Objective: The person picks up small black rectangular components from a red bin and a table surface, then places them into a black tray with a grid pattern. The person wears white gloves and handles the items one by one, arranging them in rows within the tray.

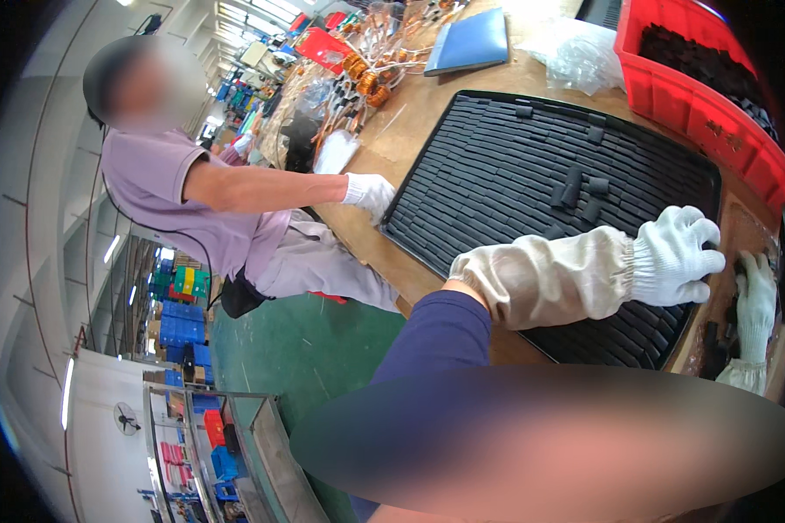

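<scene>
Black plastic tray (pixel 497 166) lies flat on the wooden tabletop (pixel 427 105), its rows filled with small black blocks; a few loose blocks (pixel 580 187) sit crosswise on top of the rows near the middle. The person's left hand (pixel 676 255), in a white knit glove, rests curled at the tray's near right corner, fingers bent over the edge. Whether it pinches a block cannot be told. The right hand (pixel 754 292), also gloved, lies just beyond that corner among dark pieces (pixel 720 340) on the tabletop, fingers loosely together; what it holds, if anything, is hidden.

Risks noted:
- The tray's near edge appears to sit close to the tabletop's edge. A push from the left forearm, which crosses over it, could shift the tray outward.
- The left sleeve lies over filled rows and could drag blocks out of line.
- The loose blocks are unseated and could slide or scatter if the tray is jolted.
- A co-worker's gloved hand (pixel 371 193) rests at the tray's far left corner; an uncoordinated pull from either side could tilt it.
- The red bin (pixel 698 113) stands close beside the tray, leaving little room there.
</scene>
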Tool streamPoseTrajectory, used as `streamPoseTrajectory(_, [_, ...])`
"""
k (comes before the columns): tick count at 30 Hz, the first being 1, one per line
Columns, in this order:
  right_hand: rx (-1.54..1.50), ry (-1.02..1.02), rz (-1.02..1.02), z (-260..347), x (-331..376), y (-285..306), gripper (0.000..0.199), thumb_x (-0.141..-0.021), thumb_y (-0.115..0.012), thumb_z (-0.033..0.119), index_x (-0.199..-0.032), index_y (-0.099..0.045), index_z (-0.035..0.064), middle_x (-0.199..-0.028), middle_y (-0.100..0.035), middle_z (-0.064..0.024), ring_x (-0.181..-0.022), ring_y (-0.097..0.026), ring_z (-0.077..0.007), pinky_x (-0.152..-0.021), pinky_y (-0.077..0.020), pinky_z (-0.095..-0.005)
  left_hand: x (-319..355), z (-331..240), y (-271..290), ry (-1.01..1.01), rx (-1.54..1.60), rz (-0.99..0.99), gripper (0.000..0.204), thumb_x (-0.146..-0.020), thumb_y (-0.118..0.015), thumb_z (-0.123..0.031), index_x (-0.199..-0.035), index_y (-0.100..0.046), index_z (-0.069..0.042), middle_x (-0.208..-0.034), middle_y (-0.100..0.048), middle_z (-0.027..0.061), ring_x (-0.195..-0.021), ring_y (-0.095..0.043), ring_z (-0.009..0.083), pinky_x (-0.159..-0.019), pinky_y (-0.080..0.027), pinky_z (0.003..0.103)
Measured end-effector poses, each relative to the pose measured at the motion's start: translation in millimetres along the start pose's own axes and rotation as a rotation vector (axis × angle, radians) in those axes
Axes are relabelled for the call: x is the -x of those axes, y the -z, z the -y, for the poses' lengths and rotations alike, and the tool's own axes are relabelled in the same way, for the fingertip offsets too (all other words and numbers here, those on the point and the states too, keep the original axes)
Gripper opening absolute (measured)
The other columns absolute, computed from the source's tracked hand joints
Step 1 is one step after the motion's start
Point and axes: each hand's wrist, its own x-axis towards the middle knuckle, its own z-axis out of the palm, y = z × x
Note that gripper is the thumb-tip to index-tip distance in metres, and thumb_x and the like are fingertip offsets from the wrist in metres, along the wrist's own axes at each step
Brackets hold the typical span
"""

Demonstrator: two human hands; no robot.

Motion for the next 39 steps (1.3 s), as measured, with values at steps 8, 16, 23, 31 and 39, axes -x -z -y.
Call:
streamPoseTrajectory(8, [-0.006,0.028,-0.094,35.9,-8.9,19.7,0.037,-0.079,-0.071,0.004,-0.116,-0.064,0.0033,-0.11,-0.063,-0.0192,-0.103,-0.063,-0.0408,-0.088,-0.0504,-0.0468,27.3,-19.5,2.2,0.079,0.346,0.087,0.036,-0.076,-0.079,-0.021,-0.109,-0.068,-0.014,-0.116,-0.062,0.0141,-0.106,-0.058,0.0374,-0.093,-0.046,0.048])
streamPoseTrajectory(16, [-0.016,0.013,-0.044,39.7,-9.4,27.7,0.027,-0.083,-0.069,0.006,-0.11,-0.065,0.0015,-0.106,-0.064,-0.0192,-0.098,-0.064,-0.0406,-0.083,-0.0513,-0.0462,28.9,-28.5,9.6,0.11,0.474,0.03,0.024,-0.084,-0.076,-0.017,-0.108,-0.069,-0.013,-0.114,-0.065,0.0122,-0.107,-0.059,0.0345,-0.094,-0.047,0.045])
streamPoseTrajectory(23, [-0.113,-0.044,-0.02,16.7,-10.9,10.5,0.021,-0.09,-0.062,0.004,-0.11,-0.064,0.0006,-0.105,-0.065,-0.0206,-0.095,-0.065,-0.0392,-0.081,-0.0508,-0.0442,34.7,-25.7,11.4,0.162,0.52,0.019,0.021,-0.085,-0.076,-0.014,-0.106,-0.071,-0.012,-0.108,-0.066,0.0096,-0.101,-0.062,0.0299,-0.088,-0.05,0.04])
streamPoseTrajectory(31, [-0.683,-0.048,-0.185,99.1,-1.7,55.7,0.019,-0.098,-0.051,-0.003,-0.113,-0.061,0.0007,-0.101,-0.061,-0.0094,-0.095,-0.061,-0.0195,-0.088,-0.0475,-0.0288,35.5,-36.5,28.3,0.838,1.254,0.115,0.04,-0.099,-0.067,-0.03,-0.126,-0.06,-0.001,-0.105,-0.068,0.0088,-0.092,-0.066,0.0174,-0.078,-0.058,0.03])
streamPoseTrajectory(39, [-0.567,0.321,-0.07,173.5,12.1,108.4,0.024,-0.079,-0.064,-0.009,-0.101,-0.067,0.0009,-0.106,-0.065,-0.0145,-0.099,-0.063,-0.0327,-0.089,-0.0498,-0.0391,36.5,-27.0,28.1,0.851,1.502,0.286,0.038,-0.099,-0.067,-0.036,-0.116,-0.063,-0.002,-0.101,-0.069,0.0071,-0.084,-0.068,0.0149,-0.074,-0.059,0.029])
